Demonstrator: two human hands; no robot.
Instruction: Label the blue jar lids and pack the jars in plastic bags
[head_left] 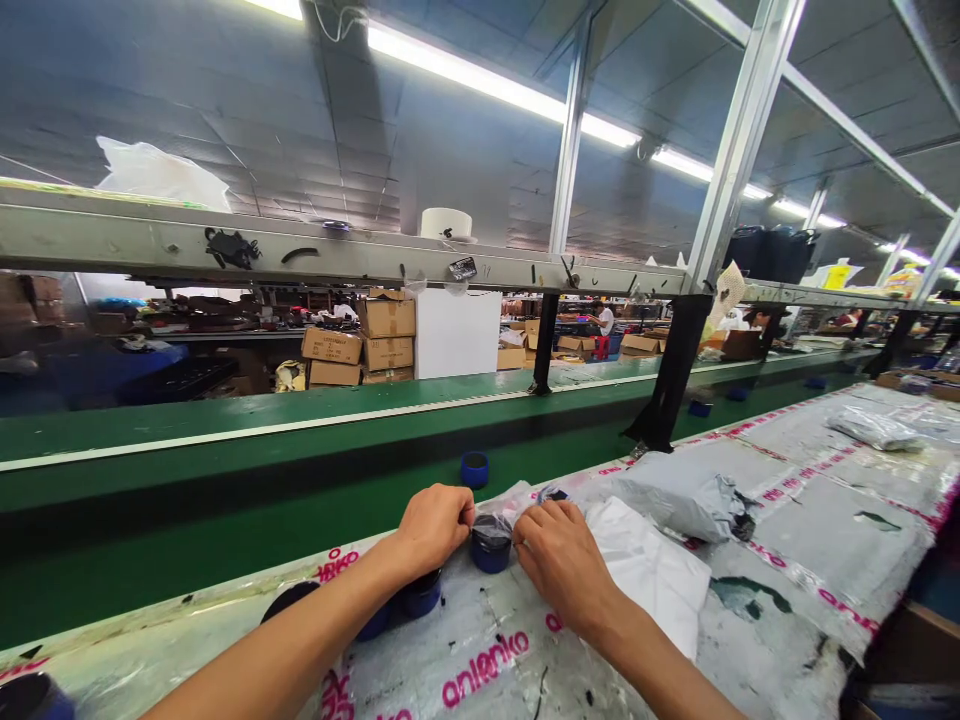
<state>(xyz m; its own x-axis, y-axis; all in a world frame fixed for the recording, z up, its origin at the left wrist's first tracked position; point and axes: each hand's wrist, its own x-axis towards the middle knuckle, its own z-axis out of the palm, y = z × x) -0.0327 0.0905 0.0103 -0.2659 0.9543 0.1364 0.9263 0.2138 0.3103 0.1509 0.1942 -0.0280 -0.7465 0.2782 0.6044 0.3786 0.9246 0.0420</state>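
Observation:
A small round blue case with a dark top point(491, 556) stands on the covered bench between my hands, with thin clear plastic film point(513, 500) at its top and behind it. My left hand point(437, 522) is closed in a pinch at the left of the case, at the film's edge. On the other side my right hand point(564, 560) pinches too, its fingertips close to the case's right rim. The exact grip of the fingertips is partly hidden. Beneath my left forearm sit more blue cases point(421, 596), partly covered by the arm.
Another blue case point(475, 470) rides on the green conveyor belt point(315, 510) beyond the bench. White plastic bags point(652, 580) lie right of my right hand. A black-wrapped post point(670, 380) rises at the belt's edge. A metal shelf beam point(360, 260) crosses above.

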